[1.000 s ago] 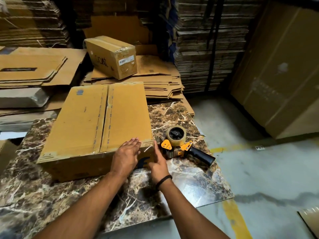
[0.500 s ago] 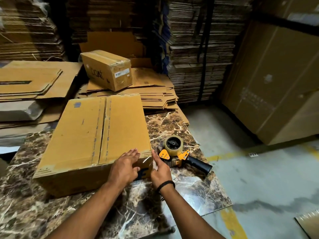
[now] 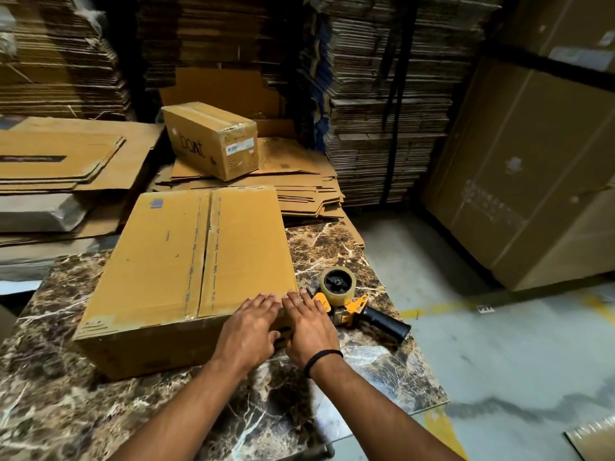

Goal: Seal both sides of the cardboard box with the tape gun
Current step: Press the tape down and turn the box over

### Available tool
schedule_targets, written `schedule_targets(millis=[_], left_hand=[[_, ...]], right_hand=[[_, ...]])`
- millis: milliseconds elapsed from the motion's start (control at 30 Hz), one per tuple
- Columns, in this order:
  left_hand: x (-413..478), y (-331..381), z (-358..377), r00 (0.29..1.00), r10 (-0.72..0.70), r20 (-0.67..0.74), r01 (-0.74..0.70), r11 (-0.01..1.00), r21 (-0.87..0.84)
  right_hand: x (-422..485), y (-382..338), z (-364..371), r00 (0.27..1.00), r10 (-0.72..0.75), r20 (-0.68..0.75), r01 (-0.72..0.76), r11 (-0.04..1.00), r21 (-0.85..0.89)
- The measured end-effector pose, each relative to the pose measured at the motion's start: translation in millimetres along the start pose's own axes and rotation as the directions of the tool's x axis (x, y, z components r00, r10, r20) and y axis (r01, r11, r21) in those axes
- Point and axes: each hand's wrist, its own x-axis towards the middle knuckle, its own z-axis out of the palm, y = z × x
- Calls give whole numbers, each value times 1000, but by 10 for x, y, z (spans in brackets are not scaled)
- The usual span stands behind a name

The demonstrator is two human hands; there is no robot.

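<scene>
Head view, looking down over a work surface. At the back, tall cardboard stacks of flattened sheets. Below these, marble-patterned table, carrying the cardboard box flat across its left and middle, flaps closed, centre seam running away from the viewer. Seam apparently bare of fresh tape, with only old tape marks alongside; not certain from this angle. Farther back, smaller taped box resting on loose sheets, off the table. Just right of the box's near corner, tape gun lying on the table, roll toward the box, black handle pointing right; held by neither hand. Left hand and right hand side by side on the box's near right corner, fingers straight and laid flat, grasping nothing. Black wristband on the right wrist. Step judged: steadying or squaring the box ahead of taping. Next move likely calls for reaching the right hand across to the gun's handle, keeping the left pressed on the flaps, then starting the strip at the seam's near end.
</scene>
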Motion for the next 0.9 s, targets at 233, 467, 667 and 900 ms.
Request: schedule_targets(millis=[233, 467, 667, 900], left_hand=[[-108, -251, -113, 996, -91, 0, 90, 990, -104], [-252, -615, -210, 986, -127, 104, 148, 965, -217], [-171, -703, -233, 985, -76, 156, 121, 947, -297], [-463, -825, -217, 982, -156, -105, 133, 970, -206]], right_hand=[[-11, 4, -9, 1000, 15, 11, -15, 998, -54], [-11, -29, -24, 999, 40, 14, -38, 989, -141], [181, -492, -57, 993, -115, 27, 118, 974, -191], [294, -631, 140, 988, -139, 60, 148, 973, -178]])
